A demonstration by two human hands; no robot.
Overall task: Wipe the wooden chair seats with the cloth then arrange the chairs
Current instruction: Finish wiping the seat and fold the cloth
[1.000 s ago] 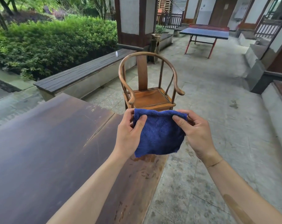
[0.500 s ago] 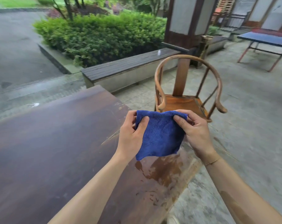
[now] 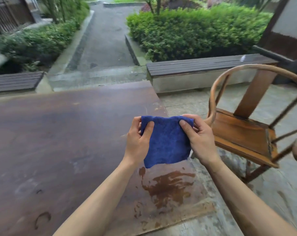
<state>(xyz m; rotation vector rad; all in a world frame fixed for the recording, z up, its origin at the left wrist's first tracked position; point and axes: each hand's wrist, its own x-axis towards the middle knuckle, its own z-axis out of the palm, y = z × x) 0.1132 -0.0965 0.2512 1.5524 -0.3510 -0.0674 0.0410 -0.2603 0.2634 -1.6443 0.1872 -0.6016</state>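
The single head-worn camera is looking forward and down from standing height, close over the dark wooden table (image 3: 59,133), facing the hedge (image 3: 195,31) and path (image 3: 103,40), wide-angle edges bending.

Cloth (image 3: 166,143) is seen as blue, matt, nappy terry fabric. Chair (image 3: 243,132) is made of warm varnished wood w/ slight sheen; table top (image 3: 59,137) is dark smooth wood, wet-glossy patches near edge. Benches (image 3: 203,65) are slatted dark wood on rough concrete.

cloth (image 3: 166,143): blue | chair (image 3: 243,133): orange-brown | table (image 3: 59,133): dark reddish-brown
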